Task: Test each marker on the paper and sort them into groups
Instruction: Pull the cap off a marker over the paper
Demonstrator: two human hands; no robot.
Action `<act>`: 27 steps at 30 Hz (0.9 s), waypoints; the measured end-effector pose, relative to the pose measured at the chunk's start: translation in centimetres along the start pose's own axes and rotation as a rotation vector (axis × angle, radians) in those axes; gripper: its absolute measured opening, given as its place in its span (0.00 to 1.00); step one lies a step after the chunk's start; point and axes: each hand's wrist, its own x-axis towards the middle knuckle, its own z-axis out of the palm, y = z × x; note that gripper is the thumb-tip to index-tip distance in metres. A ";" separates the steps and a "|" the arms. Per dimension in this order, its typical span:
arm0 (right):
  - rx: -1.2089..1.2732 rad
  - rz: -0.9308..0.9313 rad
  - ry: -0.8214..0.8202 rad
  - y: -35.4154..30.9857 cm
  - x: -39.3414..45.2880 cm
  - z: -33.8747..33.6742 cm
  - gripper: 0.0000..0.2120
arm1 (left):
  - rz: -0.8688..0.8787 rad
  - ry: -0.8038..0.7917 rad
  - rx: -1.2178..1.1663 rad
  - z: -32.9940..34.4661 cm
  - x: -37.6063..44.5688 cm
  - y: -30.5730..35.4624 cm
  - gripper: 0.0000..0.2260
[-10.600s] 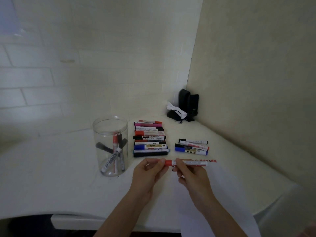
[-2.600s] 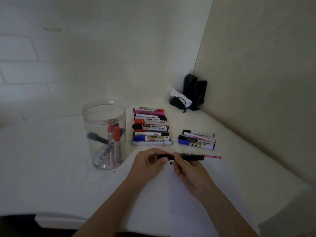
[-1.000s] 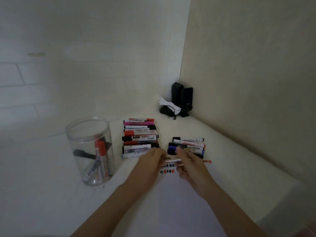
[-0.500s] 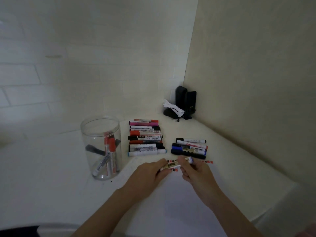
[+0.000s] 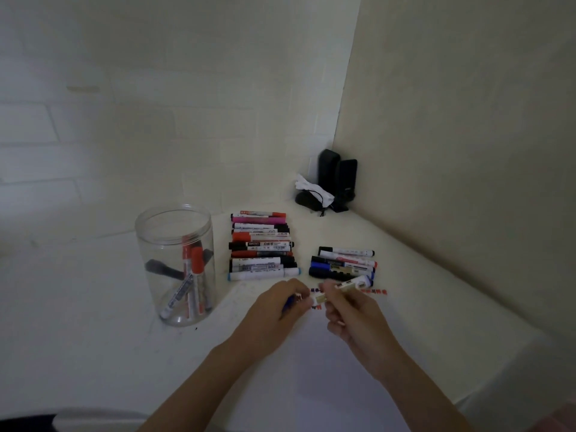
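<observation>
At the left of the worktop (image 5: 78,322) a clear jar (image 5: 175,263) is standing upright, holding a few markers that are leaning inside it. Right of it a long row of markers (image 5: 261,246) is lying side by side, and further right a shorter group (image 5: 343,265) is lying the same way, just beyond the paper (image 5: 327,369).

The left hand (image 5: 280,304) is curling its fingers round what looks like a blue cap, though most of it is hidden in the fist. The right hand (image 5: 349,310) is pinching the white-barrelled marker (image 5: 346,288) between thumb and fingers, holding it above the paper's far edge, near the row of small red and dark test marks (image 5: 374,291).

The step in hand seems to be uncapping. To do it well, the person is best pulling straight along the barrel, not bending, so the tip is not smearing the fingers. The right hand is best gripping nearer the middle of the barrel for control. The next test stroke is best going on bare paper beside the existing marks, not over them, so its colour is reading clearly. Keeping the cap in the left hand is saving a search afterwards.
</observation>
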 end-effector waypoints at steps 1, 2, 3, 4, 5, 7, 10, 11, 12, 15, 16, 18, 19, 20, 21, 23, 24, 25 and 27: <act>-0.036 0.008 0.003 0.2 0.1 0.1 0.15 | 0.014 0.000 -0.008 0.3 0.1 0.1 0.05; -0.052 0.011 0.024 0.2 0.2 -0.1 0.14 | 0.010 0.003 -0.023 0.4 0.1 0.3 0.07; -0.045 0.008 0.058 0.2 0.4 -0.5 0.12 | -0.022 0.008 -0.041 0.4 0.1 0.3 0.11; -0.011 0.003 0.105 0.0 0.7 -1.1 0.10 | -0.071 0.017 -0.045 0.2 0.1 0.3 0.16; 0.036 -0.001 0.159 -0.3 1.0 -1.8 0.09 | -0.133 0.015 -0.034 -0.1 0.2 0.2 0.20; 0.080 -0.008 0.247 -0.8 1.7 -3.1 0.10 | -0.210 -0.017 -0.013 -0.5 0.3 0.0 0.22; -0.021 -0.010 0.262 -1.1 2.5 -3.8 0.11 | -0.203 -0.053 -0.010 -0.5 0.8 -0.8 0.25; -0.060 -0.011 0.257 -1.2 2.8 -3.8 0.11 | -0.202 -0.064 -0.092 -0.4 1.1 -1.3 0.27; -0.095 -0.015 0.254 -1.3 3.1 -3.7 0.11 | -0.216 -0.067 -0.226 -0.2 1.3 -1.7 0.29; -0.195 -0.046 0.258 -1.3 4.0 -3.4 0.12 | -0.262 -0.052 -0.523 0.2 2.0 -2.1 0.33; -0.224 -0.057 0.263 -1.1 4.3 -3.3 0.12 | -0.262 -0.050 -0.546 0.3 2.2 -2.2 0.33; -0.281 -0.078 0.277 -0.5 4.4 -3.2 0.14 | -0.259 -0.059 -0.579 0.3 2.5 -2.1 0.32; -0.319 -0.091 0.290 0.0 4.4 -3.1 0.16 | -0.263 -0.054 -0.584 0.3 2.6 -1.9 0.30; -0.370 -0.103 0.308 0.5 4.4 -3.1 0.17 | -0.266 -0.030 -0.568 0.4 2.7 -1.8 0.27; -0.427 -0.113 0.329 1.1 4.3 -3.1 0.18 | -0.264 0.011 -0.486 0.5 2.7 -1.9 0.22; -0.523 -0.125 0.358 1.8 4.3 -3.2 0.19 | -0.181 0.090 -0.149 0.7 2.7 -2.2 0.12; -0.556 -0.129 0.364 2.0 4.4 -3.2 0.17 | -0.119 0.080 0.010 0.9 2.6 -2.5 0.12; -0.584 -0.132 0.368 2.2 4.5 -3.3 0.13 | -0.074 0.031 0.130 1.2 2.5 -3.0 0.16; -0.623 -0.128 0.369 2.2 4.7 -3.2 0.08 | -0.031 -0.095 0.306 1.8 2.4 -3.8 0.27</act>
